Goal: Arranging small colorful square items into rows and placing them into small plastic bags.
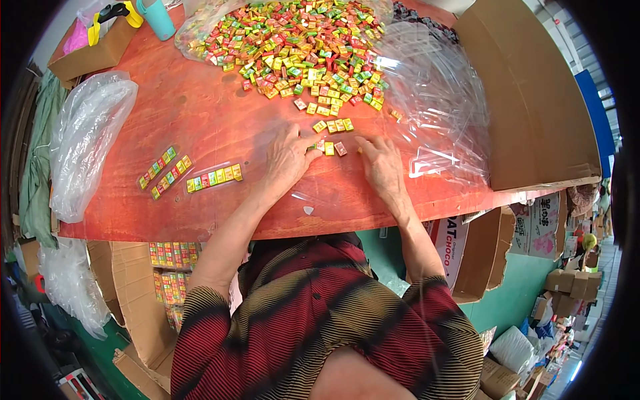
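Boxes (329, 149), small and brightly coloured, lie on the red table (193, 107) between your two hands. Your left hand (287, 157) is bent at the fingers, its thumb and fingertips at the left end of this group, where one box is partly hidden; whether you grip it or only touch it, you cannot be told from this view. Your right hand (383, 167) stands just beside the group on the other side, fingers curled downward; a bit of yellow shows by the fingertips, but a firm hold cannot be confirmed. Just beyond, a short row (340, 125) of similar boxes sits near the large pile (300, 50). To your left, three filled strips (215, 178) of boxes lie well apart from the hands; to your right, clear plastic sleeves (440, 100) are heaped near the tall cardboard box (533, 100). On handling: each box in front of you looks very light, with thin card walls that are probably stiff at the edges yet easily dented by a hard pinch. The printed faces may be somewhat slick, so you would do best to take hold by two opposite sides, using thumb and forefinger pads, with modest pressure. The sleeves look thin, slippery and floppy; you would best hold one by its edge.
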Motion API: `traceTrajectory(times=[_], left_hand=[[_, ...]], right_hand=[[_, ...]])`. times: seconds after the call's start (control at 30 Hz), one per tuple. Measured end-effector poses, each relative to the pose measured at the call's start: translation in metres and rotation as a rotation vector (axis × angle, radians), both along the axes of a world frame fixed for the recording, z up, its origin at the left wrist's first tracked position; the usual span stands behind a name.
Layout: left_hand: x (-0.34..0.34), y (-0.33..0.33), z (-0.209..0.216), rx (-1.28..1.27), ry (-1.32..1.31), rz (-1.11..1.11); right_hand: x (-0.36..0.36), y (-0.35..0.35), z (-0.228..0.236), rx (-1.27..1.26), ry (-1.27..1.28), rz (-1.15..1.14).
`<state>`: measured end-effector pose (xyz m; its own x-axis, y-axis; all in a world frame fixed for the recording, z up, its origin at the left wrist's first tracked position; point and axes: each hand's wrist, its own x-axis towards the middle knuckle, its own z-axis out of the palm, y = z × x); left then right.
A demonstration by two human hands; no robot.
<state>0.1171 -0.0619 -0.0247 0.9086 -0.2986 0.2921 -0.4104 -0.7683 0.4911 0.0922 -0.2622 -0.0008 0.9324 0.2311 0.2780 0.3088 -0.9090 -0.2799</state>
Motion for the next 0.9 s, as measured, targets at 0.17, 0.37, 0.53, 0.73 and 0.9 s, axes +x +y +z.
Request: traceTrajectory(times=[0.17,0.37,0.53,0.73,0.9], left_hand=[[0.0,-0.002,0.001,-0.019,-0.012,-0.008],[0.002,0.001,0.0,-0.003,-0.025,0.002],[0.002,0.002,0.002,-0.025,-0.014,-0.002],[0.0,0.001,0.005,-0.021,-0.002,-0.003],[-0.002,0.001,0.006,-0.028,0.029,0.004]], right_hand=[[0.007,0.02,-0.015,0.14,-0.077,0.222],[-0.002,0.006,-0.011,0.159,0.077,-0.059],[-0.004,-0.024,0.015,0.239,0.095,-0.164],[0.006,-0.016,-0.018,0.129,0.042,0.129],[0.019,-0.016,-0.011,0.18,0.138,-0.018]])
